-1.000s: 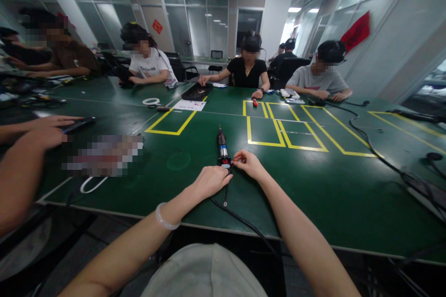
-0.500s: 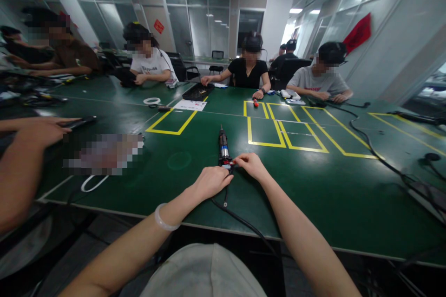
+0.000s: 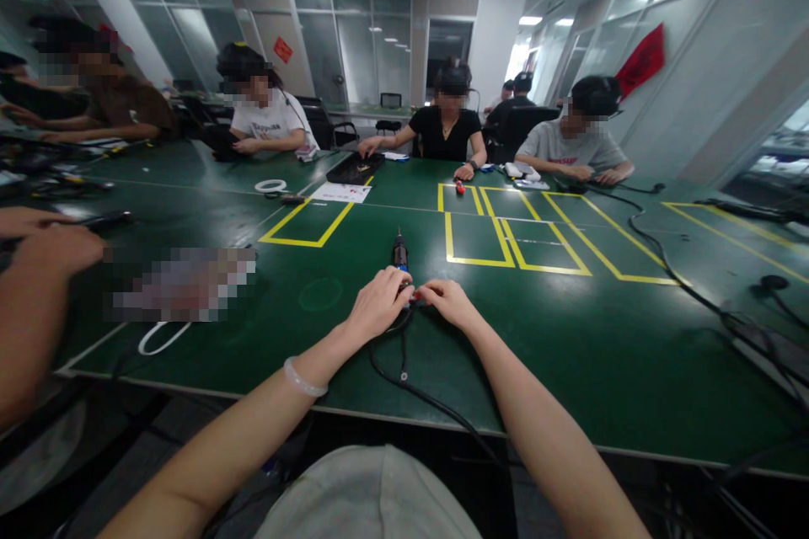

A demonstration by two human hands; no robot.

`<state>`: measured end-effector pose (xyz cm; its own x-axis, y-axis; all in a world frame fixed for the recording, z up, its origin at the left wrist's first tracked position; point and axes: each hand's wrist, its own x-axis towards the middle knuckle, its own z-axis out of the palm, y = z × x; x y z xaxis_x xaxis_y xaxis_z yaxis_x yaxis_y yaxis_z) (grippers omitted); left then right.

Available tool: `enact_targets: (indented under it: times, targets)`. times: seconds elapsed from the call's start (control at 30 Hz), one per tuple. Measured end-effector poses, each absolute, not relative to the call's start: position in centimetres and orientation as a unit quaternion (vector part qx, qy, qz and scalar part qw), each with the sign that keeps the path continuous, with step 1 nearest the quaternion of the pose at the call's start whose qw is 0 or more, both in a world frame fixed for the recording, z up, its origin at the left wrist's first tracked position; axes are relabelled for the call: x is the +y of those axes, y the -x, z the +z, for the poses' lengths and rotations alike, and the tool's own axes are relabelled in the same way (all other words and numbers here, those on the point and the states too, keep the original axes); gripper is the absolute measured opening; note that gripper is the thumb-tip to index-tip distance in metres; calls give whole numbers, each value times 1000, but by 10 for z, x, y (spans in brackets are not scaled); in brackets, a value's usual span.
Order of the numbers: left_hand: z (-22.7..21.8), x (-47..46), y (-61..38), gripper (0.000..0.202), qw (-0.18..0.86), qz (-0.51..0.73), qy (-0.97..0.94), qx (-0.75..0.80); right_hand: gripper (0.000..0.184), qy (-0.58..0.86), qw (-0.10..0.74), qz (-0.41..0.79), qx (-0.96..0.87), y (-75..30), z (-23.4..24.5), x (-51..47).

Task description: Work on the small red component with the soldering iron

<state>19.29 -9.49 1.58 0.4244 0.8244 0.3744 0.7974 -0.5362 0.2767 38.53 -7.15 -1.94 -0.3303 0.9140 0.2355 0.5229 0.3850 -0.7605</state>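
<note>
Tool (image 3: 399,252), left grip (image 3: 381,301) curled atop

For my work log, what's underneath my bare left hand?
Your left hand covers part of a black cylindrical tool with a blue band; the tool's narrow tip shows ahead, but whatever's directly beneath is hidden.

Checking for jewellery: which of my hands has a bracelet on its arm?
Your left hand, over the tool, has a pale bracelet behind it; your right hand has none.
</note>
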Motion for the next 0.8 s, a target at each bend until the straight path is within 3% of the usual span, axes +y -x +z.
enact_targets:
  times: [0.13, 0.37, 0.8]
  targets:
    - [7, -71, -199, 34, 16, 185, -898, 398, 43, 468, 340, 303, -757, -387, -20, -70]
    - [-5, -61, -207, 26, 9, 152, -896, 418, 47, 459, 344, 321, -754, -388, -25, -68]
    - [4, -43, -92, 42, 15, 97, -856, 508, 41, 449, 354, 389, -722, -388, -27, -70]
